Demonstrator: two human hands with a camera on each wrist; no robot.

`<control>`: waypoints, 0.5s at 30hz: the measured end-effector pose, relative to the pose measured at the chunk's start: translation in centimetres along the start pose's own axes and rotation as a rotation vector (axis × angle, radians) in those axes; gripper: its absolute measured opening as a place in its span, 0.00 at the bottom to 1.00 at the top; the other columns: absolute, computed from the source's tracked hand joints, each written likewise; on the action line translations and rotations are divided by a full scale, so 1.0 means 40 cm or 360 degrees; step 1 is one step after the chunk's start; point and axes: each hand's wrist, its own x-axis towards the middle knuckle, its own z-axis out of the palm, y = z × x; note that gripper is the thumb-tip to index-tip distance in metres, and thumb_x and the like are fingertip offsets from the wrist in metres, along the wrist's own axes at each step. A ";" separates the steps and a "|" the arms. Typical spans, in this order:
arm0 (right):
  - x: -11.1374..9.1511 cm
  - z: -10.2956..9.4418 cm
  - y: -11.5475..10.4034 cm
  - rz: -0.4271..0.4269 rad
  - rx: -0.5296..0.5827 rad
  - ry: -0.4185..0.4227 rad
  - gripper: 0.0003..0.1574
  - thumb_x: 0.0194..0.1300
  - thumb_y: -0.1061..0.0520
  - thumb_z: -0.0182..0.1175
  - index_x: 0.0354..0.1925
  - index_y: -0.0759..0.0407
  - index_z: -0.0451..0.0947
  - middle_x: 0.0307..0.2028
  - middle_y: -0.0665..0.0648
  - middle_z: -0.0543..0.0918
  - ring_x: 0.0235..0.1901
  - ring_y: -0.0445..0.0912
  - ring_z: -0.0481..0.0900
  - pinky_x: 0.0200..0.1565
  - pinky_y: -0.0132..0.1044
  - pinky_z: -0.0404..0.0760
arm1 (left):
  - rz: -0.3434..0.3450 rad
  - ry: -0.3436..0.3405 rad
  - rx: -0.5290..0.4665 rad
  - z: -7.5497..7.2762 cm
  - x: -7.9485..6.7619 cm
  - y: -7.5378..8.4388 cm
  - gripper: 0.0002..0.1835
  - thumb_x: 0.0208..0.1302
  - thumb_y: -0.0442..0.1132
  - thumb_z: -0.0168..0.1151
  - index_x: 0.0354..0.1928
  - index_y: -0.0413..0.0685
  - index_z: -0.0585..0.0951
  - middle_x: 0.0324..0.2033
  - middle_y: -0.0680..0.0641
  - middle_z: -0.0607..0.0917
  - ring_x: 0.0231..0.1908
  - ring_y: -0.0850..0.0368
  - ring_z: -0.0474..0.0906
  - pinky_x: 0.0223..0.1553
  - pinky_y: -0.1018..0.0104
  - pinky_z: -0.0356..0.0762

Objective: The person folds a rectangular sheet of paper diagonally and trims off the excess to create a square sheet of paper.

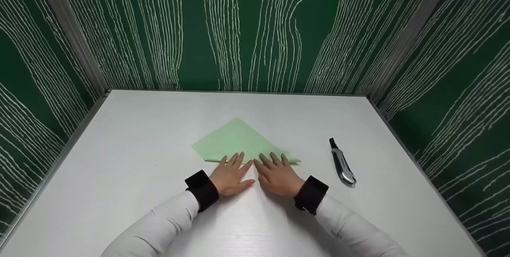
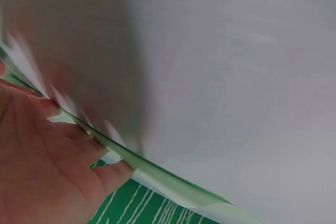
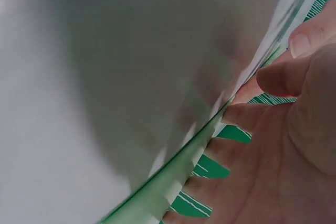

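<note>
A light green sheet of paper, folded over along its near side, lies on the white table. On the left part of that folded edge rest the spread fingertips of my left hand. My right hand presses the right part with its fingers spread the same way. Both index fingertips almost meet at the middle of the edge. In the left wrist view the fingers of the left hand lie along the fold of the paper. The right wrist view shows the right hand's fingertips on the paper's edge.
A black and silver utility knife lies on the table to the right of the paper. The white tabletop ends at green walls with white wavy lines, at the back and both sides. Each wrist wears a black band.
</note>
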 end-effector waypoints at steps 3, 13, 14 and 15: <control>-0.002 -0.001 0.001 0.0004 0.0000 -0.0017 0.33 0.82 0.50 0.43 0.78 0.57 0.61 0.79 0.66 0.61 0.78 0.72 0.56 0.75 0.73 0.52 | -0.0014 -0.0010 0.0001 0.001 0.000 0.001 0.37 0.78 0.63 0.42 0.80 0.50 0.62 0.79 0.33 0.59 0.80 0.39 0.56 0.78 0.38 0.56; 0.000 -0.012 -0.003 0.0030 0.0004 -0.0098 0.34 0.82 0.47 0.42 0.80 0.55 0.57 0.80 0.64 0.57 0.80 0.70 0.52 0.78 0.71 0.48 | -0.0012 -0.0007 -0.0003 0.006 0.003 -0.003 0.38 0.78 0.63 0.43 0.80 0.49 0.60 0.80 0.33 0.57 0.80 0.38 0.54 0.79 0.37 0.55; -0.001 -0.012 -0.002 0.0032 0.0008 -0.0101 0.35 0.82 0.47 0.42 0.80 0.55 0.57 0.80 0.64 0.57 0.80 0.69 0.52 0.78 0.71 0.48 | -0.0009 -0.0005 -0.0002 0.006 0.003 -0.002 0.38 0.78 0.63 0.43 0.80 0.49 0.60 0.80 0.33 0.57 0.80 0.38 0.54 0.79 0.36 0.55; -0.003 -0.012 -0.001 0.0035 0.0011 -0.0103 0.35 0.82 0.47 0.42 0.80 0.55 0.57 0.80 0.64 0.57 0.80 0.69 0.51 0.78 0.70 0.48 | -0.0006 -0.0004 0.0000 0.006 0.002 -0.002 0.38 0.78 0.63 0.43 0.80 0.49 0.60 0.80 0.33 0.57 0.80 0.38 0.54 0.79 0.36 0.55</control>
